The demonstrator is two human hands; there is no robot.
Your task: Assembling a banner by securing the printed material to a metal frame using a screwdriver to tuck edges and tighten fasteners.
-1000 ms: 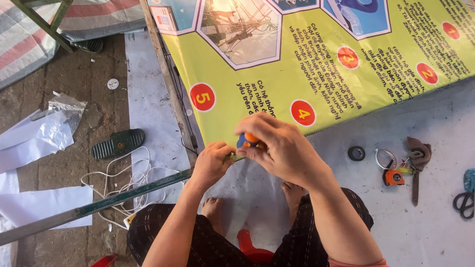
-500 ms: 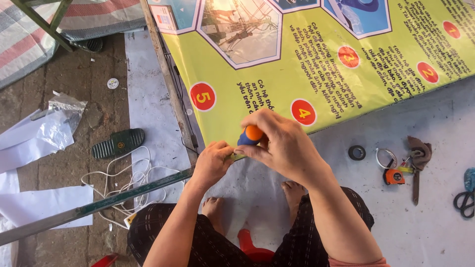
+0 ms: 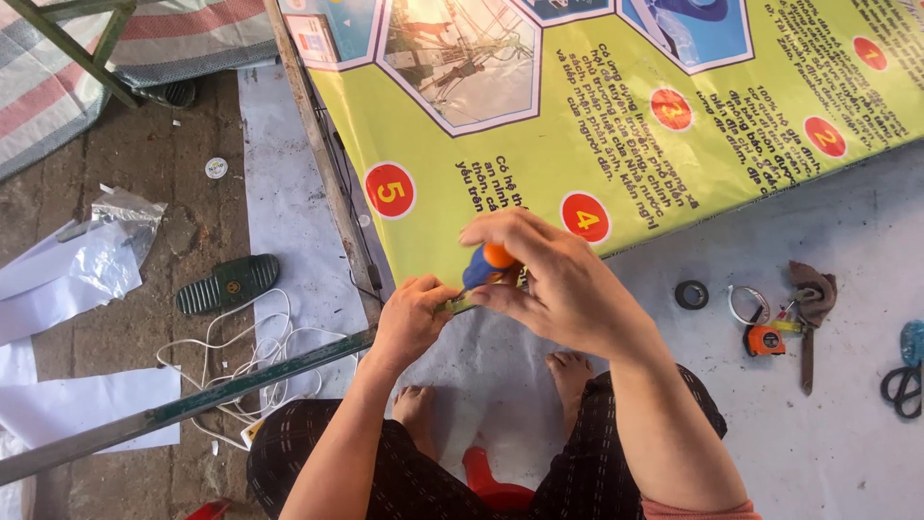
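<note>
My right hand (image 3: 549, 279) is closed around a screwdriver (image 3: 489, 264) with an orange and blue handle, held at the lower edge of a large yellow-green printed banner (image 3: 616, 125). My left hand (image 3: 412, 318) pinches the banner's bottom edge just left of the tool, close to the corner of a metal frame bar (image 3: 327, 173). The screwdriver's tip is hidden behind my fingers. Both hands almost touch each other.
A green metal bar (image 3: 192, 404) runs low at the left over a white cable (image 3: 250, 356). A green sandal (image 3: 227, 284) and plastic sheets (image 3: 77, 270) lie on the floor. At right lie a black tape roll (image 3: 691, 294), a tape measure (image 3: 765, 339), pliers (image 3: 810, 308) and scissors (image 3: 905, 376).
My right hand has turned slightly on the screwdriver, so the orange handle end shows more. The left hand stays on the banner edge.
</note>
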